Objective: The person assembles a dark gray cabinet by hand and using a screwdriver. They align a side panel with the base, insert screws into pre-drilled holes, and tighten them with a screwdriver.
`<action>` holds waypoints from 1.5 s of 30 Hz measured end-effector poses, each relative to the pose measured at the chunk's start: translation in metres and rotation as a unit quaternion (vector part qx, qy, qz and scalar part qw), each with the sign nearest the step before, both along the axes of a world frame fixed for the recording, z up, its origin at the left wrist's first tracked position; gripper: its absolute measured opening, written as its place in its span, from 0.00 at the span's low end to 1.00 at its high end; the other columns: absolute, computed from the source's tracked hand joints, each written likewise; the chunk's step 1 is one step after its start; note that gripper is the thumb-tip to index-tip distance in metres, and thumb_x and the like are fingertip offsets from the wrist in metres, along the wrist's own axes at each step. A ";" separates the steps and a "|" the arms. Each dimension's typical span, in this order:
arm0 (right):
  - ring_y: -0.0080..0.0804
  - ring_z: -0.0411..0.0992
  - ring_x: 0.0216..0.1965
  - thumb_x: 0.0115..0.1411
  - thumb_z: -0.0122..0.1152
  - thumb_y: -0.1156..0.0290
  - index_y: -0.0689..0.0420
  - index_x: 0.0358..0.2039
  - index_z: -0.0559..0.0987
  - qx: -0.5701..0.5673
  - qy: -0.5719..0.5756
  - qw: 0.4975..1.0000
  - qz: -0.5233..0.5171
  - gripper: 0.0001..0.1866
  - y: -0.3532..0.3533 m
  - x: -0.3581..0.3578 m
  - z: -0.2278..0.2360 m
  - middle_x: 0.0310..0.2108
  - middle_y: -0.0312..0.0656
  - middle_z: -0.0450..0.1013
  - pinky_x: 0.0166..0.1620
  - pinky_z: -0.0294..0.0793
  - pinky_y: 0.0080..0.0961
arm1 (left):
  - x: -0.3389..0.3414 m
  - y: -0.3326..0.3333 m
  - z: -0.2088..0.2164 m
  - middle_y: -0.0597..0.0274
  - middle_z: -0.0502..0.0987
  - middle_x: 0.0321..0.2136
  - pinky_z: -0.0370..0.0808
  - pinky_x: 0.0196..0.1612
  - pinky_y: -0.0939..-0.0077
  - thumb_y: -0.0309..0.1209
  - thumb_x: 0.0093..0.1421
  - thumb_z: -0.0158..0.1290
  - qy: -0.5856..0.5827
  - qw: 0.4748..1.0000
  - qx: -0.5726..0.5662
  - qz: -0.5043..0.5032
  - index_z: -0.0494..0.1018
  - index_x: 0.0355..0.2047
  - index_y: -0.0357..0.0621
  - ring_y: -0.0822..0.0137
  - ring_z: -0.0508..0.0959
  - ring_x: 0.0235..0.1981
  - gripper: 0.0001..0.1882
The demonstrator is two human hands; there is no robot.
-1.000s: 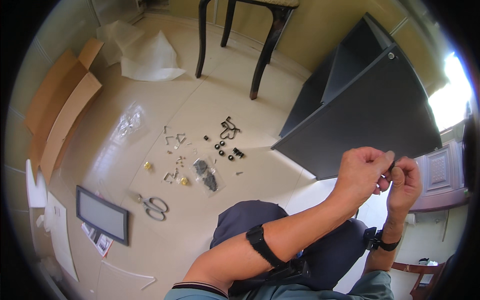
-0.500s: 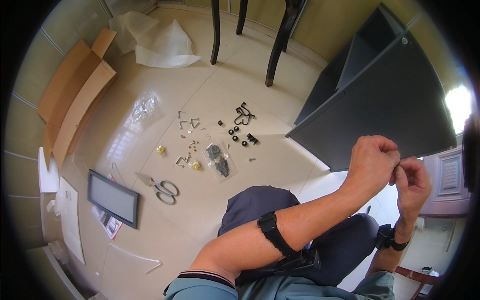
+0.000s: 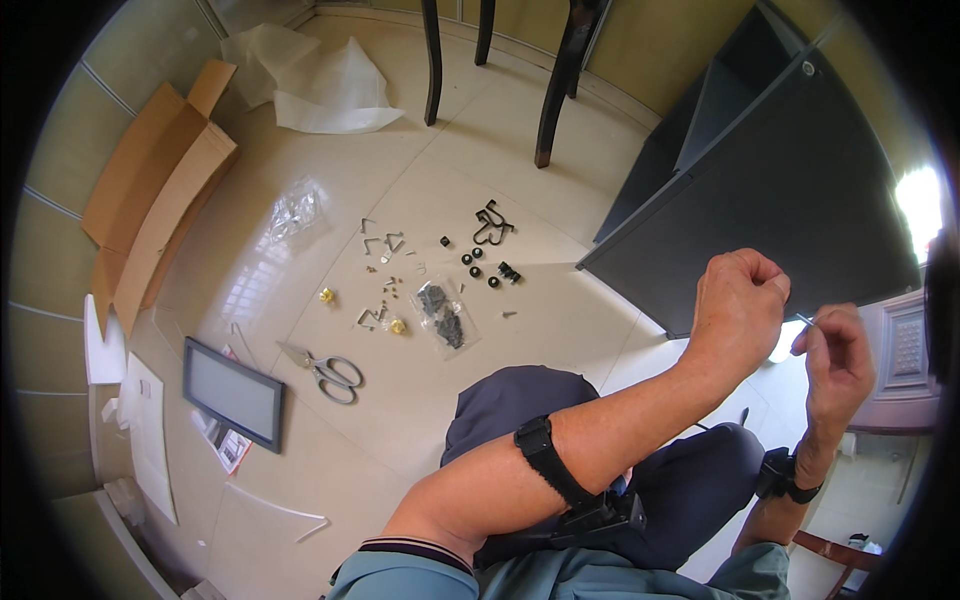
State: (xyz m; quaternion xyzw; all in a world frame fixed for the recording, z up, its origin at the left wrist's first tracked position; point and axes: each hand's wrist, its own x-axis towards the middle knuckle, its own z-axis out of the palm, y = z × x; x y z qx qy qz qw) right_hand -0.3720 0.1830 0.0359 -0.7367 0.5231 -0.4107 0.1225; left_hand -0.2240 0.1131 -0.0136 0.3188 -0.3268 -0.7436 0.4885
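My left hand is raised in front of the dark grey cabinet at the right. Its thumb and fingertips are pinched together; whatever they hold, if anything, is hidden. Just right of it, my right hand grips a thin, short metal pin between thumb and fingers, its tip pointing toward the left hand. A small gap separates the two hands. The pin is too small to tell whether it is threaded.
Loose hardware lies mid-floor: black wheels, black hooks, metal brackets and a bag of dark parts. Left of these are scissors, a framed panel and a cardboard box. Dark furniture legs stand behind.
My hands were together and have drawn apart, the left moving up and left, the right slightly right. The metal pin now shows in my right fingers.
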 end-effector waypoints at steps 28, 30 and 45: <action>0.25 0.75 0.24 0.50 0.60 0.87 0.64 0.31 0.77 -0.038 -0.102 0.994 0.010 0.08 0.011 0.009 -0.002 0.26 0.42 0.75 0.29 0.75 0.18 | 0.011 -0.011 0.007 0.48 0.79 0.38 0.78 0.37 0.73 0.26 0.69 0.47 0.254 0.957 0.087 -0.113 0.73 0.50 0.30 0.62 0.79 0.33 0.14; 0.25 0.75 0.24 0.48 0.60 0.88 0.64 0.31 0.77 -0.012 -0.127 0.991 0.038 0.09 0.013 0.015 -0.010 0.25 0.43 0.75 0.28 0.74 0.18 | 0.017 -0.012 0.005 0.50 0.80 0.38 0.78 0.36 0.73 0.26 0.68 0.49 0.238 0.963 0.092 -0.088 0.73 0.50 0.31 0.63 0.80 0.33 0.13; 0.20 0.69 0.20 0.55 0.53 0.81 0.62 0.33 0.74 0.021 -0.126 0.991 -0.044 0.05 0.058 -0.008 -0.019 0.26 0.43 0.70 0.23 0.70 0.14 | 0.244 -0.039 -0.168 0.54 0.82 0.28 0.78 0.36 0.74 0.19 0.56 0.58 -0.347 0.916 0.025 0.198 0.80 0.39 0.29 0.65 0.81 0.29 0.10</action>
